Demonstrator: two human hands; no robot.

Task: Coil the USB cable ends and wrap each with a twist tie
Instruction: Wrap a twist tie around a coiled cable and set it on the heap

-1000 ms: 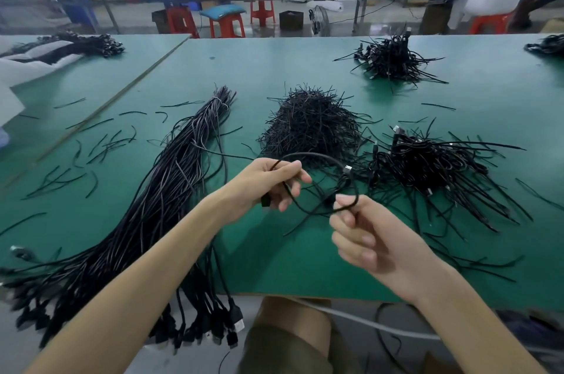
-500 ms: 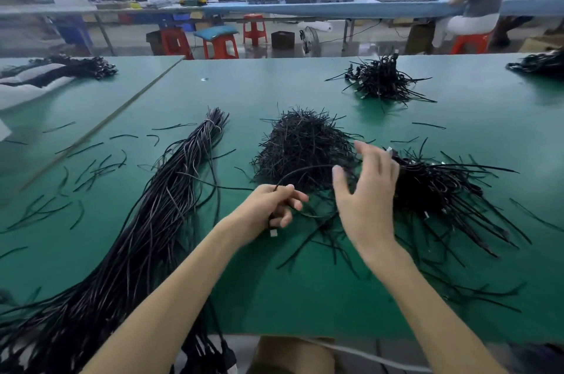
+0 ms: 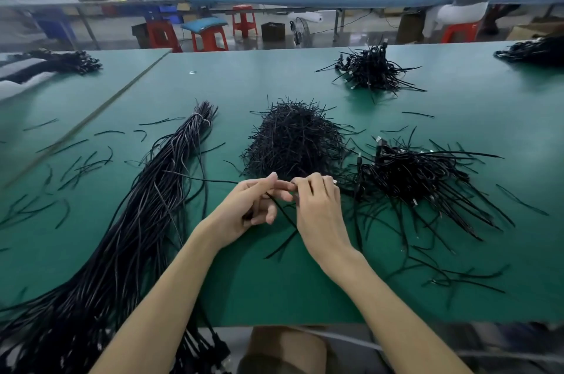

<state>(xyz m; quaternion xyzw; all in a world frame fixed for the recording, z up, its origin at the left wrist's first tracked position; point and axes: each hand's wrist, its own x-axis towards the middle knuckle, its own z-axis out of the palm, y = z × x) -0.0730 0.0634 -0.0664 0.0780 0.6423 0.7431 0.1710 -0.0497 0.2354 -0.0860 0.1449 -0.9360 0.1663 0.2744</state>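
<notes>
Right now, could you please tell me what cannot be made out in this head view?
All in the head view:
The USB cable coil: hidden inside the left grip; loop count unknown.
The twist tie upper end: covered by the right grip; whether it is wound on is unclear.
The cable bundle connectors: blurred, cut off by the bottom edge.
The far-right pile: cut off by the right edge.
</notes>
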